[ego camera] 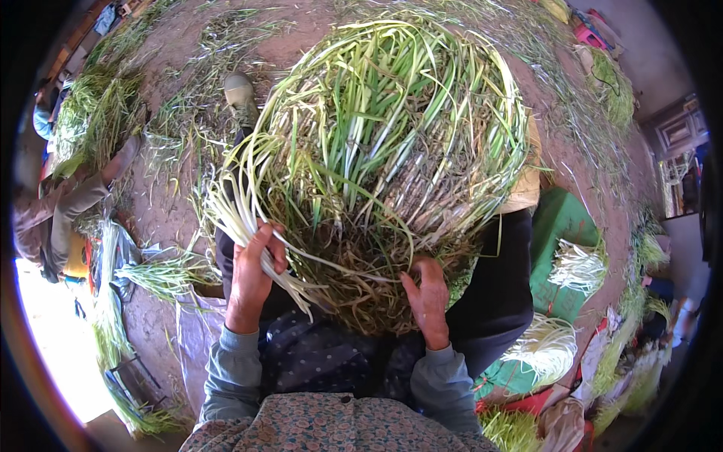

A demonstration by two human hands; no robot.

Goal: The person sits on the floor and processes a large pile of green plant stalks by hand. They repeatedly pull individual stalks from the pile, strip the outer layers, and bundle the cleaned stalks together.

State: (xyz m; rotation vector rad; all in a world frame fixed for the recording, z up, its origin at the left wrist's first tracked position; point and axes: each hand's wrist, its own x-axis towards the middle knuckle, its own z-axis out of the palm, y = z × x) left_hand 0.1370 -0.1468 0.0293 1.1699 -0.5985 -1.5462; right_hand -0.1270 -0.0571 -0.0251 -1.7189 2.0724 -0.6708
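My left hand [258, 265] is closed round a bunch of pale leafy stalks [240, 209], whose white ends point down towards my lap. One long stalk runs from this bunch across to my right hand [427, 296], whose thumb and fingertips are at its right end; whether they pinch it or a green leaf beside it cannot be told. In front of me lies a large heap of long green and white stalks [384, 124], with dry brown leaves [367, 288] at its near side, just beyond my lap.
Trimmed white bundles [577, 268] lie on green sacking [551, 226] at the right. A person's legs [76, 209] and more green bundles [107, 282] are at the left. Loose leaves [226, 45] litter the earthen floor. A shoe [240, 93] stands left of the heap.
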